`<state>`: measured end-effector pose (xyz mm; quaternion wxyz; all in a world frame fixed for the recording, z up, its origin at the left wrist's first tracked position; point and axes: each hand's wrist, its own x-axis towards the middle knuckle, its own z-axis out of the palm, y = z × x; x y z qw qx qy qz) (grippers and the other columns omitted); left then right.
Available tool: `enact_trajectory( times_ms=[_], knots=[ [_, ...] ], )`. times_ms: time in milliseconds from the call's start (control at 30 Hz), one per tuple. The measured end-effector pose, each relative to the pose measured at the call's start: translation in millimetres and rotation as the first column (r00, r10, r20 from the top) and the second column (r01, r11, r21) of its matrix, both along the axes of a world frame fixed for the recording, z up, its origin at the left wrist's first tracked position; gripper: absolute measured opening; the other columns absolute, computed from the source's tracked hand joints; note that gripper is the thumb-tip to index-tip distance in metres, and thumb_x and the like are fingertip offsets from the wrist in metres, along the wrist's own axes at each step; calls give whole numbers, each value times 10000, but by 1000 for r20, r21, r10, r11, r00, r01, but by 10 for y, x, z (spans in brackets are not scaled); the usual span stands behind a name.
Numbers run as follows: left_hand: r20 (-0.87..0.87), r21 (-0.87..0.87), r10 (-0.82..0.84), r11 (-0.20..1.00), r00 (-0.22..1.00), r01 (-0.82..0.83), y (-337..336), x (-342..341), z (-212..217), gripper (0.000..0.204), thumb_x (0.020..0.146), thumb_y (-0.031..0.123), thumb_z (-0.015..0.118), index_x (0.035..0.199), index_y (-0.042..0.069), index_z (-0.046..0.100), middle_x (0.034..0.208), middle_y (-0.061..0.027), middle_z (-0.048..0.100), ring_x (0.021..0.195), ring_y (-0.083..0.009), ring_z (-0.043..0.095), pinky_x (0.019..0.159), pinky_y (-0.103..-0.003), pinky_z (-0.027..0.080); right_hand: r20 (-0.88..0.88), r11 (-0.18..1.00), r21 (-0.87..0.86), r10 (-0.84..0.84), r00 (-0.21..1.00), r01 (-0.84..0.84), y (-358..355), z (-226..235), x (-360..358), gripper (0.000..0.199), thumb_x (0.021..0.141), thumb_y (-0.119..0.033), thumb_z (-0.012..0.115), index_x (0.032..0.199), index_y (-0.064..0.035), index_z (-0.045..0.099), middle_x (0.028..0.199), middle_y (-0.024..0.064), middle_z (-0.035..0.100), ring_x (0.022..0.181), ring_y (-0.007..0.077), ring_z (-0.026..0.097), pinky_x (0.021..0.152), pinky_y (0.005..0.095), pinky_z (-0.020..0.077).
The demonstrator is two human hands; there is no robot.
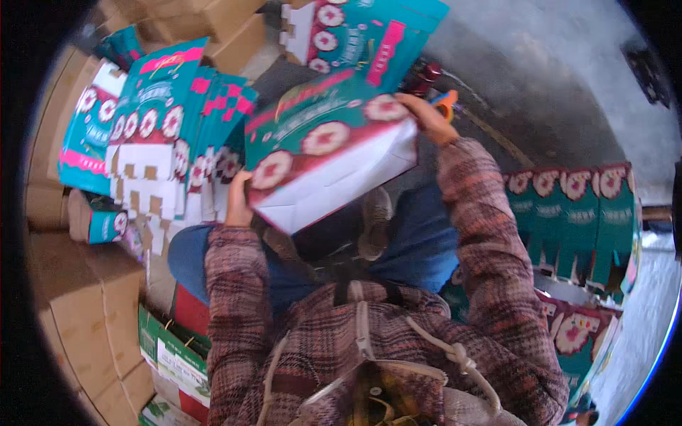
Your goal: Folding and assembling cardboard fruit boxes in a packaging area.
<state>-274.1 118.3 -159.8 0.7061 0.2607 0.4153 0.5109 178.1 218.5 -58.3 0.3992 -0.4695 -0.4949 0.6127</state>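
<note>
In front of my chest I hold a teal and maroon printed carton (pixel 327 145) with pictures of round pink-and-white items and a white end panel. The carton is tilted, its right end higher in view, and slightly blurred. My left hand (pixel 239 204) is closed on its lower left corner, fingers mostly hidden behind it. My right hand (pixel 429 119) grips the upper right corner. Just beyond my right hand lies an orange object (pixel 447 104), partly hidden, its kind unclear. To the left lean several flat teal cartons (pixel 158 96) of the same print.
More matching flat cartons (pixel 355 42) lie ahead. A row of upright teal cartons (pixel 575 206) stands at my right. Brown cardboard boxes (pixel 89 305) line the left side, with a green and white box (pixel 174 355) beside my left forearm. Grey floor (pixel 547 92) extends at the far right.
</note>
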Motion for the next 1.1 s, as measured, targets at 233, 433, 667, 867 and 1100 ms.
enact_trajectory(
  times_ms=[233, 433, 667, 867, 1100],
  knots=[
    [-162, -26, 286, 955, 944, -294, -27, 380, 523, 583, 915, 558, 411, 1285, 114, 479, 1283, -63, 518, 1176, -230, 467, 953, -449, 348, 202, 956, -195, -179, 963, 219, -124, 73, -92, 684, 926, -599, 397, 1307, -34, 462, 1295, 127, 507, 1159, 271, 485, 966, 456, 372],
    [-86, 96, 363, 930, 928, -355, -89, 172, -109, 580, 931, 521, 480, 1212, 18, 553, 1119, -50, 599, 1064, -151, 529, 899, -286, 409, -56, 958, -259, 111, 992, -122, -109, -90, -319, 636, 933, -519, 475, 1356, -45, 437, 1315, 131, 508, 1159, 245, 504, 938, 364, 424],
    [-734, 165, 212, 977, 645, -133, -55, 549, -5, 402, 892, 284, 613, 1121, -45, 580, 989, -115, 629, 928, -180, 579, 871, -326, 418, 406, 924, -381, 179, 896, -12, 42, -410, 93, 489, 927, -385, 551, 1298, -66, 537, 1290, 68, 548, 1165, 165, 506, 937, 317, 421],
    [-837, 396, 327, 916, 440, 73, 0, 599, 159, 484, 950, 408, 459, 1075, -39, 597, 1178, -247, 541, 1148, -367, 467, 986, -438, 350, 950, 582, 290, -273, 153, -760, -62, -307, -498, 390, 861, -323, 573, 1032, 27, 592, 1080, 234, 619, 955, 418, 598, 784, 488, 486],
    [-925, 289, 195, 918, 327, 271, 34, 628, 152, 637, 873, 520, 537, 1091, -74, 611, 1348, -314, 414, 1289, -417, 356, 1077, -445, 272, 957, 886, 57, 83, 276, -461, 219, -454, -605, 569, 945, -502, 381, 1108, 16, 551, 1080, 249, 599, 924, 383, 609, 760, 483, 497]
  ],
)
